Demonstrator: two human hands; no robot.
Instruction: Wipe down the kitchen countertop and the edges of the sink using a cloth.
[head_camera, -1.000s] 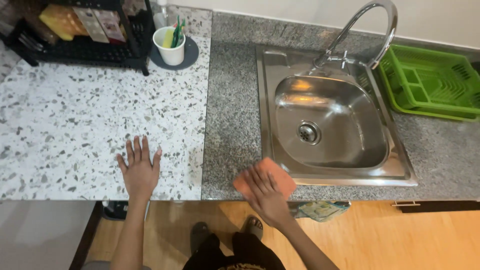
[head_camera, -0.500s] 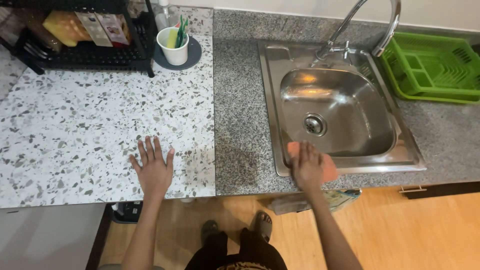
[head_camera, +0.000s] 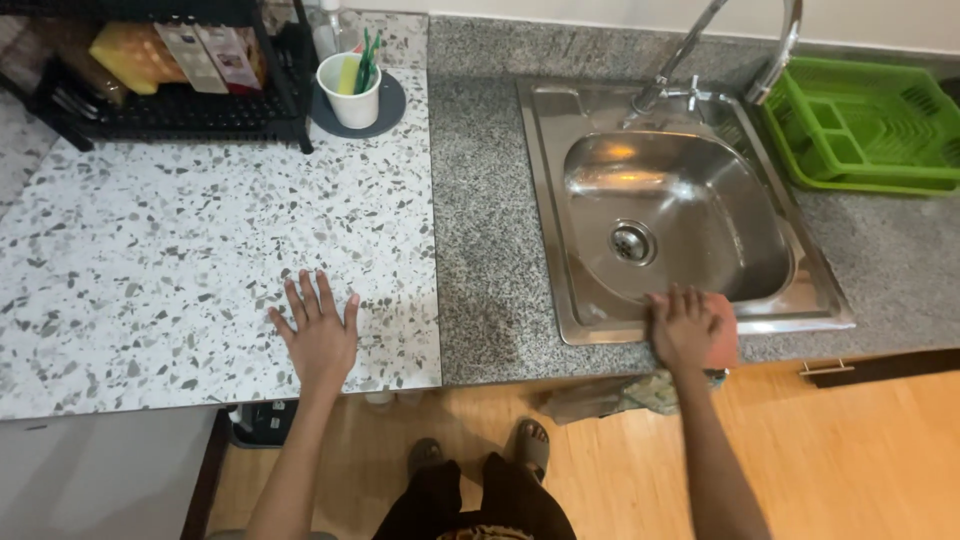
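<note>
My left hand lies flat, fingers spread, on the white speckled counter near its front edge. It holds nothing. My right hand presses an orange cloth against the front rim of the steel sink. Most of the cloth is hidden under the hand. The sink's bowl is bare with a drain in the middle.
A curved tap rises behind the sink. A green dish rack stands at the right on grey granite. A white cup with utensils and a black shelf of packets stand at the back left. Wooden floor lies below.
My right hand has slid the orange cloth rightward along the sink's front rim. The left hand has stayed flat on the white counter.
</note>
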